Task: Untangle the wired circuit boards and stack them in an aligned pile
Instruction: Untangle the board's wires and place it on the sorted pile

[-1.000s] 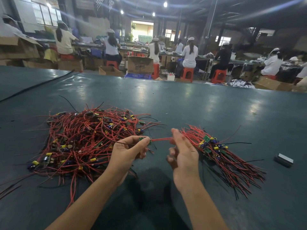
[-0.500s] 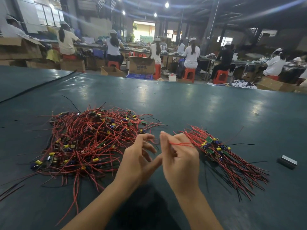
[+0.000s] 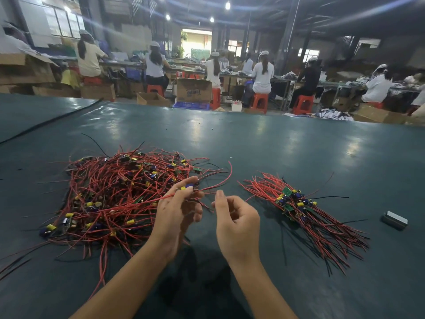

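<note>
**benchlurker:** what's the feed showing you rn, where are the boards sitting?

**remote_op:** I'm watching through the head cam. The left hand [image 3: 177, 212] is pinching one small board [image 3: 188, 186] at its fingertips, with blue and yellow parts poking out. Its red leads are trailing back into the tangled heap [image 3: 119, 194], and one lead is arcing up to the right. That heap is sprawling over the left side of the dark green table [image 3: 253, 146], boards and red wires all knotted together. The sorted bundle [image 3: 296, 203] is lying on the right. Its boards are bunched in the middle and its wires are all running the same way toward the near right.

**benchlurker:** and the other hand?

**remote_op:** The right hand [image 3: 236, 217] is hovering between the held board and the sorted bundle, fingers loosely curled, index tip up. I'm not able to tell if it's pinching a thin wire or nothing at all. Further out, a small grey metal block [image 3: 395, 219] is sitting well to the right of the bundle. A black cable [image 3: 46, 123] is running across the far left of the table. Behind the table, workers [image 3: 262, 72] are sitting on red stools [image 3: 259, 102] near a cardboard box [image 3: 194, 89].
</note>
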`<state>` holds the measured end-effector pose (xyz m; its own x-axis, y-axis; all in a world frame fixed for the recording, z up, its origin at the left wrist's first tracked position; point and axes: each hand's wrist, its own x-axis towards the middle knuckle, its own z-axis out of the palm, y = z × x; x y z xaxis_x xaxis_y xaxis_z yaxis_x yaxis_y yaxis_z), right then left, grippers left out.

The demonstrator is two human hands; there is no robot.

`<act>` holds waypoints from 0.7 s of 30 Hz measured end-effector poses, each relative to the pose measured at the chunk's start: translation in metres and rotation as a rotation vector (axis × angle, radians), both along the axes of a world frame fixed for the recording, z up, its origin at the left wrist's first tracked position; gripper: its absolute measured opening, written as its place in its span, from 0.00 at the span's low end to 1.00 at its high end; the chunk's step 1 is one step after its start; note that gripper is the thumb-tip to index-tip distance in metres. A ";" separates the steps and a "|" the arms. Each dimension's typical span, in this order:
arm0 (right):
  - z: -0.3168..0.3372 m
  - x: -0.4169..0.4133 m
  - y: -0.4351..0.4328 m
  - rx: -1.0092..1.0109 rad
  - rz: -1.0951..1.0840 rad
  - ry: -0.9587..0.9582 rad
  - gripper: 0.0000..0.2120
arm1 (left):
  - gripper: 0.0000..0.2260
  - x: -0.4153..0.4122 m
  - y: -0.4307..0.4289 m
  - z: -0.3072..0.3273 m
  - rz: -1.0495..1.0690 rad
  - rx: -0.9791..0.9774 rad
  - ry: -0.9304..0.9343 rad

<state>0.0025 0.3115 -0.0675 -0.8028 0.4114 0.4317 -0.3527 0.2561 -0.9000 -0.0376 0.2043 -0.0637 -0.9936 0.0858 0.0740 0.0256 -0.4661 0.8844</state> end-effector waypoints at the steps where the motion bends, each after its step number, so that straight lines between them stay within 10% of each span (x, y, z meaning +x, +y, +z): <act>1: 0.001 0.000 -0.001 -0.074 0.051 -0.066 0.19 | 0.12 0.001 0.000 0.001 -0.037 0.033 -0.035; 21: 0.004 -0.007 -0.006 -0.641 0.083 -0.291 0.12 | 0.12 0.002 0.006 -0.008 0.059 -0.231 0.081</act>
